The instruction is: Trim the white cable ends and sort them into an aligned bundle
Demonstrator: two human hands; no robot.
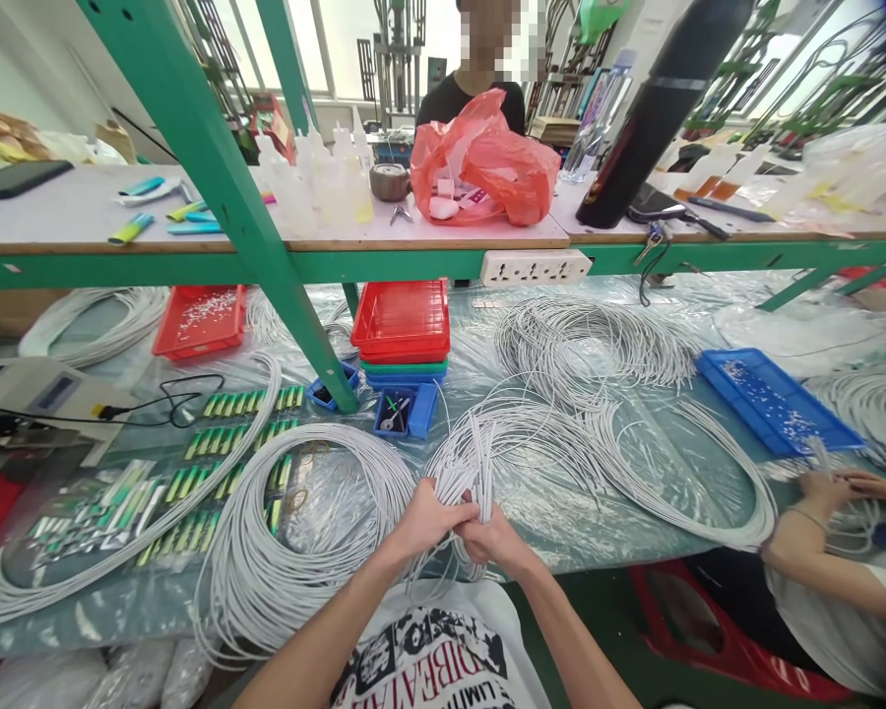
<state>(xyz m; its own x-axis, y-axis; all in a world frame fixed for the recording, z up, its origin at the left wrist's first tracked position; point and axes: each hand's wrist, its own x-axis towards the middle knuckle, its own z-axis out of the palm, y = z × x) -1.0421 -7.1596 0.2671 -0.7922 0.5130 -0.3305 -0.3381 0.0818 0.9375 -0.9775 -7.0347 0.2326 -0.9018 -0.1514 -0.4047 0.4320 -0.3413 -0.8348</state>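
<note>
Both my hands meet at the front edge of the bench, around the ends of white cables. My left hand is closed on a thick bundle of white cables, whose ends fan upward. Close against it, my right hand grips a smaller bunch of white cables that stands upright. The fingers of the two hands touch, and some are hidden behind the cables. A large coil of white cable lies left of my hands. Looser white cables spread out to the right.
A green post slants down to the bench beside a small blue box. Behind stand stacked red trays. On the right are a blue tray with small white parts and a co-worker's hands. A power strip hangs under the shelf.
</note>
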